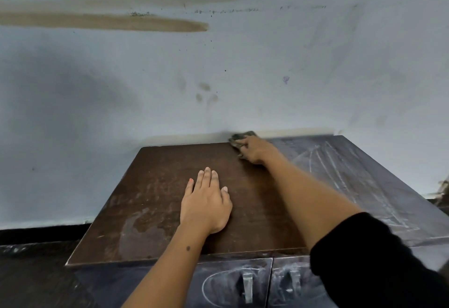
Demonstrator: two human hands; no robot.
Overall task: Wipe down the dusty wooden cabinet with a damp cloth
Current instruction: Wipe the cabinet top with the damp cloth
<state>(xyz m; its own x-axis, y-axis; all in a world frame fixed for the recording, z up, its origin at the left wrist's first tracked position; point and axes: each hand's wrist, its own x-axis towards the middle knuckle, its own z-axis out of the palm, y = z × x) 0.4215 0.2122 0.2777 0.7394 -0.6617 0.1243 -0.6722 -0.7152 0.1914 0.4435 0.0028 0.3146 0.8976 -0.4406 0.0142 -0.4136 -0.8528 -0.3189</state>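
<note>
R hand [251,148] grips grey cloth [239,137] at cabinet top [150,186] back edge; L hand [206,204] flat mid-top, fingers straight.

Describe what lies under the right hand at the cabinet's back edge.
A grey cloth lies under the right hand on the cabinet top; the hand covers most of it.

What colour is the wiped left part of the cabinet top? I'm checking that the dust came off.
Dark reddish brown, with faint pale smears; the cabinet top shows in the head view.
</note>
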